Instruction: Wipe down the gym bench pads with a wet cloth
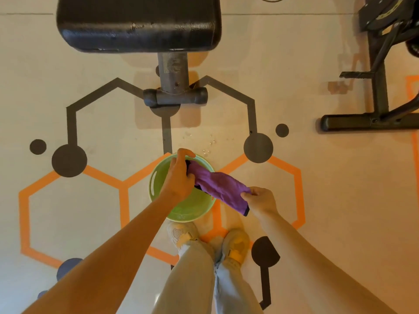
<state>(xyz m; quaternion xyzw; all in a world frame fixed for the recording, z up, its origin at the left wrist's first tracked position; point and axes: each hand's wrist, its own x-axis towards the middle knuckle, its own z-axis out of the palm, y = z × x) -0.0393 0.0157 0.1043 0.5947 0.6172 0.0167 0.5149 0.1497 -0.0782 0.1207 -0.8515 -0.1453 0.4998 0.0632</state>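
A purple cloth (220, 189) with a dark edge is stretched between both hands over a green basin (195, 211) on the floor. My left hand (180, 175) grips its upper end above the basin. My right hand (260, 200) pinches its lower end, just right of the basin's rim. The black gym bench pad (138, 21) lies at the top of the view, on a grey metal post (173, 73) with a cross foot.
Water drops (208, 146) spot the floor just beyond the basin. Another machine's black frame (376, 105) stands at the right. My feet in light shoes (208, 239) are right behind the basin. The pale floor carries orange and grey hexagon markings.
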